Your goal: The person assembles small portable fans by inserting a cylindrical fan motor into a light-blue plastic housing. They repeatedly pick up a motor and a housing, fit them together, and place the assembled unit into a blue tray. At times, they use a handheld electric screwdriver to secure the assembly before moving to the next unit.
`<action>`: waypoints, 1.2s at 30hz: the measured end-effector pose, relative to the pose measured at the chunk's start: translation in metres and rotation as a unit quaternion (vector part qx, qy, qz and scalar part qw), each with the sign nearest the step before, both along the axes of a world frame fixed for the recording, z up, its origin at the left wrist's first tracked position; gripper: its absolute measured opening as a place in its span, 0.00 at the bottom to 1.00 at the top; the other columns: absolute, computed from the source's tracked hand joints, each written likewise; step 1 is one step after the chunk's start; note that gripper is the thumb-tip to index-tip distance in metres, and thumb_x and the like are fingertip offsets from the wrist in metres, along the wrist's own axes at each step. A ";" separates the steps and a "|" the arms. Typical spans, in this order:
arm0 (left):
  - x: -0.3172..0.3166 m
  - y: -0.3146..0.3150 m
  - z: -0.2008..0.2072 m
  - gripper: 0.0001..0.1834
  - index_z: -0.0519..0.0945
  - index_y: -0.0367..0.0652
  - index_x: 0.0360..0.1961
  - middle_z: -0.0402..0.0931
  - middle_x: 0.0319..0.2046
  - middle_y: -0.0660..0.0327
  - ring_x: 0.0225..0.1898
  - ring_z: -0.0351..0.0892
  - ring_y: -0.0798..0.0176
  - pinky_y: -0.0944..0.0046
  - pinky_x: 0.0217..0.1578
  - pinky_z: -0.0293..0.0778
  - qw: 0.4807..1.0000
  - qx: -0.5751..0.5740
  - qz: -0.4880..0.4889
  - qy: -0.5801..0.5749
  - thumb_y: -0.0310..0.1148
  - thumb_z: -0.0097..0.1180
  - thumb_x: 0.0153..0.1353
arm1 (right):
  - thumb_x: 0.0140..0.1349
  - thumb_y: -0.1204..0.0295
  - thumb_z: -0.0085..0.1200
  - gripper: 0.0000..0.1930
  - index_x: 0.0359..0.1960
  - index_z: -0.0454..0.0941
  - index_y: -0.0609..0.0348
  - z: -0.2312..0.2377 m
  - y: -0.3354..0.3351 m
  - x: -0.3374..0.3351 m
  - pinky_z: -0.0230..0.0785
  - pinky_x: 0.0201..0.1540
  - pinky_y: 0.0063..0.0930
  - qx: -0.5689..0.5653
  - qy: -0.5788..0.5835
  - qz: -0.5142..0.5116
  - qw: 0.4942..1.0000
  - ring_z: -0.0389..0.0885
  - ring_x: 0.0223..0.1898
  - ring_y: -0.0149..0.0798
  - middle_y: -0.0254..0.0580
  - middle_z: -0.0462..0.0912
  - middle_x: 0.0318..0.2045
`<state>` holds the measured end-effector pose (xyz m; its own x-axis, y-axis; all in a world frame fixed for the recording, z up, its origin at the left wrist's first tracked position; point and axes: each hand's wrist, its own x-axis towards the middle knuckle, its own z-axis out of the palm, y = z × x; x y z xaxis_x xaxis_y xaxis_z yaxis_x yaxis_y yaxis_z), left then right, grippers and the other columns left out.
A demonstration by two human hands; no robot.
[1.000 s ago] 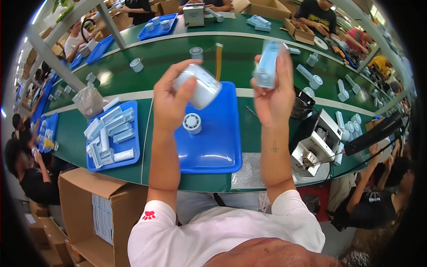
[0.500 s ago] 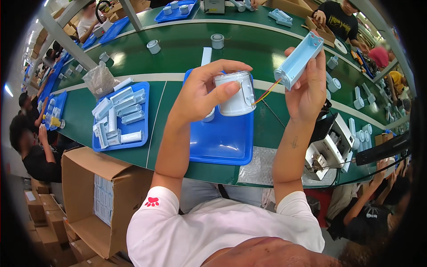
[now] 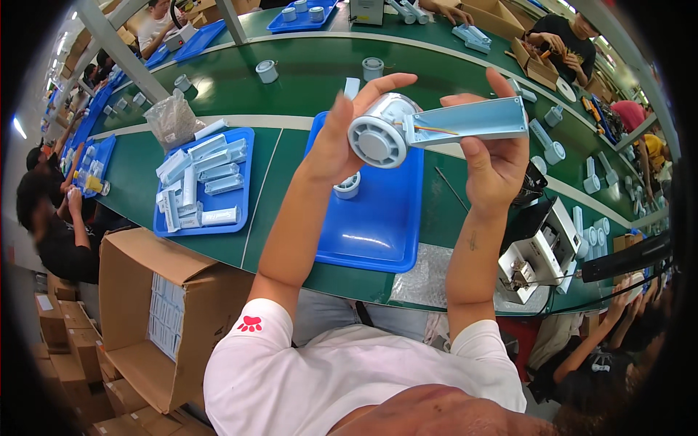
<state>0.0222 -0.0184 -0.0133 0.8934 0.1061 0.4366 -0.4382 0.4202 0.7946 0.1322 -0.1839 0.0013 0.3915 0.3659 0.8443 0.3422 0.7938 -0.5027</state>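
Two bare hands are working over the green table (image 3: 305, 87). Left hand (image 3: 334, 149) is cupping the round housing (image 3: 379, 142) from behind, thumb standing clear; whether its fingers are closing on it is unclear. Right hand (image 3: 496, 167) is gripping the light-blue handle (image 3: 480, 120) between thumb and fingers, hollow side showing, wires (image 3: 440, 131) running along inside. Handle's end is meeting the housing; can't say if joined. Both parts are partly blocking the blue tray (image 3: 371, 232); a second round part (image 3: 347, 189) is sitting inside it, left wrist partly hiding it. Left tray (image 3: 250, 174) is holding piled pale-blue pieces (image 3: 196, 174), clear bag (image 3: 172, 120) sitting just beyond. Thin rod (image 3: 452, 189) is lying between blue tray and right forearm; bubble wrap (image 3: 424, 280) is lying at the near edge. White machine (image 3: 534, 251) is standing right of that forearm, black arm (image 3: 632, 256) jutting in beside it. Cardboard box (image 3: 207, 312) is standing below left.
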 end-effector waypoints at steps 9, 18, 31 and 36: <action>-0.011 0.010 0.002 0.61 0.60 0.29 0.67 0.78 0.45 0.52 0.22 0.78 0.70 0.73 0.19 0.73 0.992 0.126 0.016 0.029 0.68 0.70 0.47 | 0.58 0.79 0.67 0.32 0.64 0.68 0.73 -0.002 0.001 -0.007 0.74 0.58 0.37 -0.049 -0.033 -0.002 0.998 0.83 0.52 0.44 0.58 0.83 0.50; -0.022 0.015 0.008 0.55 0.68 0.31 0.62 0.81 0.39 0.54 0.23 0.80 0.71 0.75 0.19 0.73 0.986 0.140 -0.052 0.071 0.71 0.64 0.50 | 0.55 0.77 0.68 0.37 0.65 0.64 0.77 0.011 -0.013 -0.005 0.75 0.58 0.39 -0.139 -0.224 -0.114 0.958 0.86 0.49 0.45 0.57 0.86 0.44; -0.021 0.023 0.000 0.50 0.71 0.35 0.59 0.81 0.39 0.56 0.29 0.81 0.71 0.74 0.22 0.73 0.979 0.168 -0.091 0.068 0.71 0.63 0.52 | 0.54 0.75 0.71 0.34 0.61 0.69 0.76 0.011 -0.019 -0.023 0.73 0.57 0.40 -0.132 -0.185 -0.137 0.964 0.85 0.48 0.45 0.56 0.86 0.43; -0.022 0.021 0.002 0.48 0.71 0.36 0.59 0.81 0.43 0.57 0.41 0.81 0.69 0.71 0.34 0.77 0.978 0.184 -0.081 0.062 0.70 0.63 0.54 | 0.52 0.78 0.73 0.27 0.54 0.74 0.68 0.003 -0.015 -0.025 0.77 0.53 0.33 -0.098 -0.156 -0.126 0.975 0.85 0.51 0.45 0.59 0.80 0.57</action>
<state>0.0006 0.0022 -0.0116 0.9337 -0.1858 0.3060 -0.2802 0.1524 0.9478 0.1073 -0.1989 0.0044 0.2251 0.4570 0.8605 0.6742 0.5645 -0.4762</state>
